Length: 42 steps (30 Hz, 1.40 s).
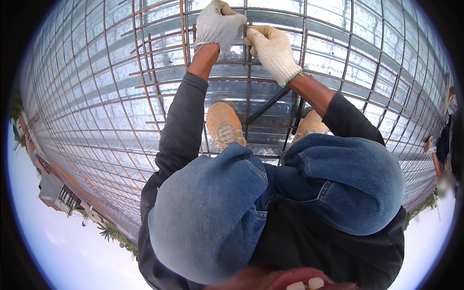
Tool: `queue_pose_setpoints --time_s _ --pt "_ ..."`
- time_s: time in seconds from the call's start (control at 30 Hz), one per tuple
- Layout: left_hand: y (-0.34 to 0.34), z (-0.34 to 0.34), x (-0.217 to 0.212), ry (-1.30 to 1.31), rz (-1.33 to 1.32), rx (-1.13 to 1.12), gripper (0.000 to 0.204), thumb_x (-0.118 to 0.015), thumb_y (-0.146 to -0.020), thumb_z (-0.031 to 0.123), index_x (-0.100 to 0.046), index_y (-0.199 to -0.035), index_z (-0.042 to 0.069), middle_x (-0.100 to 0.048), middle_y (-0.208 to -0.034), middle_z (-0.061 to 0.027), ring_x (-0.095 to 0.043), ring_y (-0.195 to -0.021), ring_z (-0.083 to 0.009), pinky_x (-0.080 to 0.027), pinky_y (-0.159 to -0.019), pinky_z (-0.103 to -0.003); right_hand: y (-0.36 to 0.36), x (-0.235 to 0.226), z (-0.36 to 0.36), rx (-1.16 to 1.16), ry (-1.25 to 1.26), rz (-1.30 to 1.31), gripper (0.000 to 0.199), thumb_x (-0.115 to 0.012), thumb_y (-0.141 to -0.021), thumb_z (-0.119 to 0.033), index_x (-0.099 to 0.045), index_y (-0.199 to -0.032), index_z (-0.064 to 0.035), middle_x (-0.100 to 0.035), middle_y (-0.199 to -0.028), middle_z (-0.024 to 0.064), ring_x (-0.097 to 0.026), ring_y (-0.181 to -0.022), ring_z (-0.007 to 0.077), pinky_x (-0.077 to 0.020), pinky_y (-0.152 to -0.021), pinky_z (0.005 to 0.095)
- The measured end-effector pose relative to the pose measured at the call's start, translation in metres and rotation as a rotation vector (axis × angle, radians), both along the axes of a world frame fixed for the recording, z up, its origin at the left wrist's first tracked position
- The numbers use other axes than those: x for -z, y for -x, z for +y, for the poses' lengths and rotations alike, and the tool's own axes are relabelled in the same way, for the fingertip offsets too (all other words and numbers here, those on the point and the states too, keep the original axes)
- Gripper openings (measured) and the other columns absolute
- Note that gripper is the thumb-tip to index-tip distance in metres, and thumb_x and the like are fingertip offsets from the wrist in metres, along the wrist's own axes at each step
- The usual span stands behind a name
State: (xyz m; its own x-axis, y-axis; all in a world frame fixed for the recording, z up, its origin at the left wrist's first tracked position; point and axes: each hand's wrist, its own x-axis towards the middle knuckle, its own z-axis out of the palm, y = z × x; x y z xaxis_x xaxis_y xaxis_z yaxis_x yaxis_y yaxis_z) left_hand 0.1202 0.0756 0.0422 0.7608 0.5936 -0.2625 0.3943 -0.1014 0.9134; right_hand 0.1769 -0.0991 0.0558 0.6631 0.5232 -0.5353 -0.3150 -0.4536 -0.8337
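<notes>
I see left hand [218,25] loosely curled, right hand [271,47] near-pinched by the metal bar [248,77] between them, can't tell what's gripped; probably fiddly handwork there, next move calling for steadiness.

Wide grid of thin, crossed, brownish steel bars [248,92], flat over shiny metal sheeting [326,55].

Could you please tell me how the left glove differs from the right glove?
The left glove looks greyer; the right glove looks creamier. The right glove's cuff shows a green edge, while the left glove's shows none. The left glove sits higher in the picture than the right glove. Both are worn over the rebar mesh.
</notes>
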Motion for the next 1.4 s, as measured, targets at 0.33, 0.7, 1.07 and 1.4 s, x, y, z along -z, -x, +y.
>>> queue_pose_setpoints --time_s 0.33,0.7,1.07,1.4 --pt "-0.045 -0.003 -0.033 -0.373 0.061 0.198 0.028 -0.089 -0.092 0.021 -0.064 -0.096 0.008 -0.076 -0.088 -0.0034 -0.071 -0.082 -0.0112 -0.06 -0.076 -0.03 0.018 -0.019 0.012 -0.444 0.045 -0.214 0.061 -0.065 -0.105 -0.044 -0.062 -0.139 0.0071 -0.082 -0.104 0.023 -0.081 -0.096 0.0386 -0.0611 -0.089 0.048" --pt "0.031 -0.014 -0.027 -0.202 -0.05 -0.128 0.027 -0.088 -0.093 0.026 -0.071 -0.101 0.007 -0.075 -0.088 -0.0024 -0.068 -0.081 -0.0109 -0.058 -0.076 -0.031 0.021 -0.066 -0.141 -0.442 0.084 -0.645 0.032 -0.076 -0.108 -0.031 -0.079 -0.12 -0.0023 -0.079 -0.088 0.012 -0.076 -0.076 0.0219 -0.0604 -0.072 0.0383" --pt "0.103 -0.172 -0.036 -0.06 0.117 0.178 0.059 -0.084 -0.093 0.039 -0.068 -0.133 -0.002 -0.076 -0.117 -0.0204 -0.076 -0.102 -0.0314 -0.06 -0.092 -0.044 0.062 -0.048 -0.195 -0.497 0.73 -0.652 0.053 -0.085 -0.094 -0.056 -0.076 -0.1 -0.0041 -0.077 -0.082 0.0134 -0.076 -0.074 0.0279 -0.0599 -0.072 0.0432" --pt "0.098 -0.187 -0.041 0.268 0.113 0.201 0.077 -0.081 -0.098 0.045 -0.057 -0.151 -0.005 -0.07 -0.141 -0.0249 -0.074 -0.122 -0.0302 -0.059 -0.102 -0.043 0.061 -0.071 -0.188 -0.31 0.369 -0.372 0.033 -0.071 -0.102 -0.021 -0.07 -0.128 0.0004 -0.079 -0.103 0.0224 -0.079 -0.096 0.037 -0.059 -0.084 0.0458"
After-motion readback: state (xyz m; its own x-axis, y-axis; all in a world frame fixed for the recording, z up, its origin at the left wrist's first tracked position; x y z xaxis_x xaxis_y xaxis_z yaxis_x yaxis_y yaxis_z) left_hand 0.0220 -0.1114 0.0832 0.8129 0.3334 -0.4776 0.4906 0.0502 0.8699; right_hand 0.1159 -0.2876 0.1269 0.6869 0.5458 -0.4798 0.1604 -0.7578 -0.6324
